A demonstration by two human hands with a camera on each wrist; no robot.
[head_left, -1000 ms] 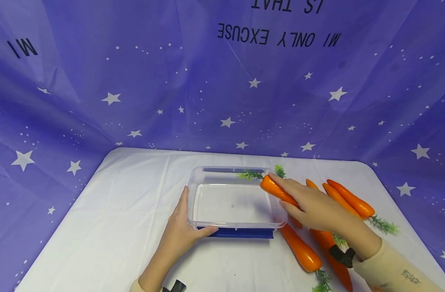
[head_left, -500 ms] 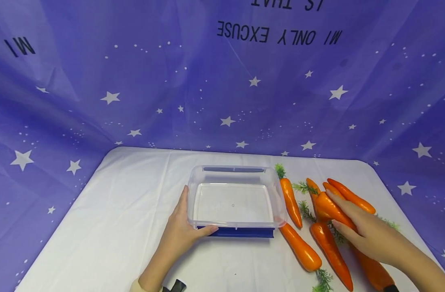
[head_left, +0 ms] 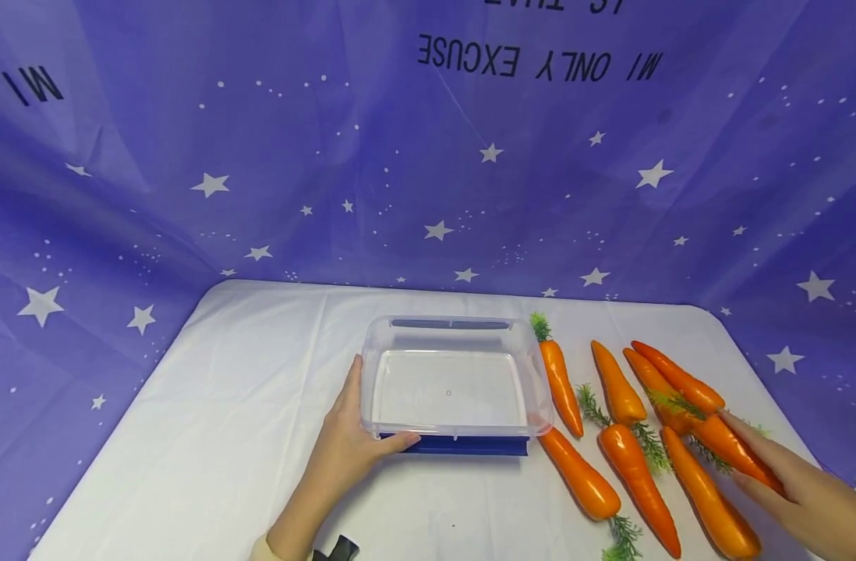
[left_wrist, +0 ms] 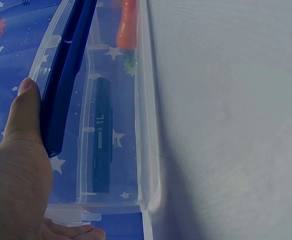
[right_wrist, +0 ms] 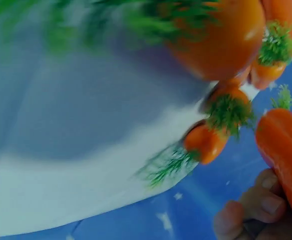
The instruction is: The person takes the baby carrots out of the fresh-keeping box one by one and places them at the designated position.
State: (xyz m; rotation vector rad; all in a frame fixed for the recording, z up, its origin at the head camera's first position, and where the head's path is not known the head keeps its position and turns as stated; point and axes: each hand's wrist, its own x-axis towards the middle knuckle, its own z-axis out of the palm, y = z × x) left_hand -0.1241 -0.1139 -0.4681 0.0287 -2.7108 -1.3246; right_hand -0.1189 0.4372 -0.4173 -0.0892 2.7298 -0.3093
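A clear plastic food container with blue latches stands mid-table, nothing inside it. My left hand holds its left front corner, thumb over the front rim by the blue latch and fingers along the left wall. In the left wrist view, the thumb lies against the latch. Far to the right, my right hand grips an orange carrot, its leafy top pointing left and overlapping other carrots. The right wrist view shows curled fingertips beside the held carrot.
Several more carrots with green tops lie right of the container: one carrot beside its right wall, another carrot at its front corner. Others, such as this carrot, lie near the right hand. A purple starry cloth hangs behind the white table.
My right hand has carried the carrot from above the container's right rim to the right side of the table, among the other carrots. The left hand and container have stayed put.
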